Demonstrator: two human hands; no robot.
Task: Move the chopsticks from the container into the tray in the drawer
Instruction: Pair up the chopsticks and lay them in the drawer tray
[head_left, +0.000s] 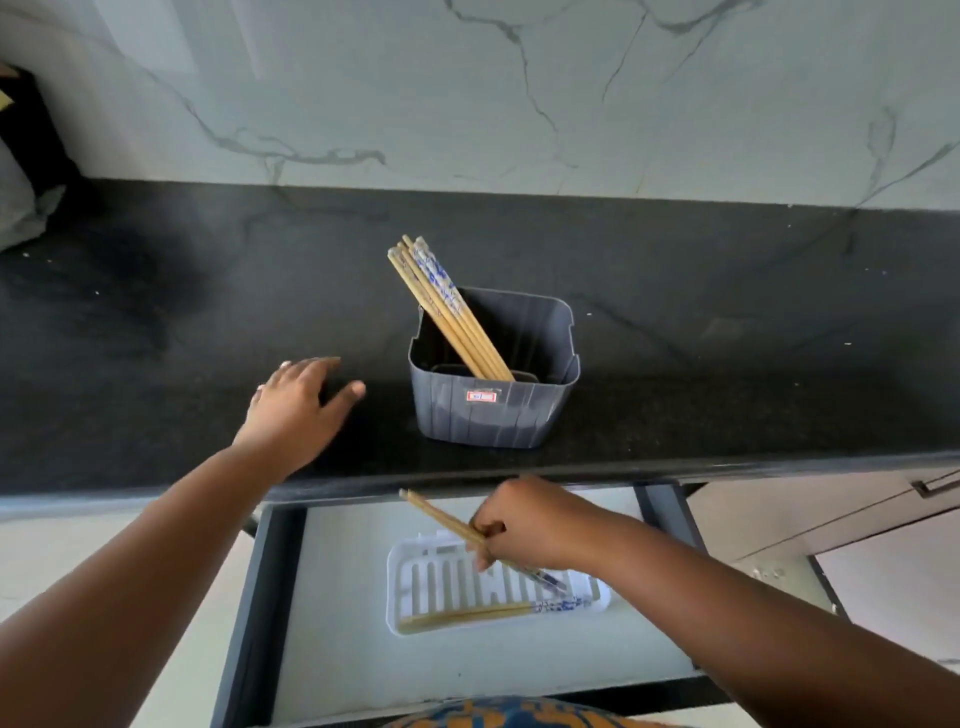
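Both hands: right (524, 525) pinches chopsticks (447, 522); left (298, 402) seemingly spread.

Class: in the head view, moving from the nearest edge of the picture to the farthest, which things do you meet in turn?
White tray in the drawer → right hand gripping chopsticks → grey container on the black counter → marble wall.

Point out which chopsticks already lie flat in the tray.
The pair along the near edge of the white tray: chopsticks. The others stand in the grey container or are held by the right hand.
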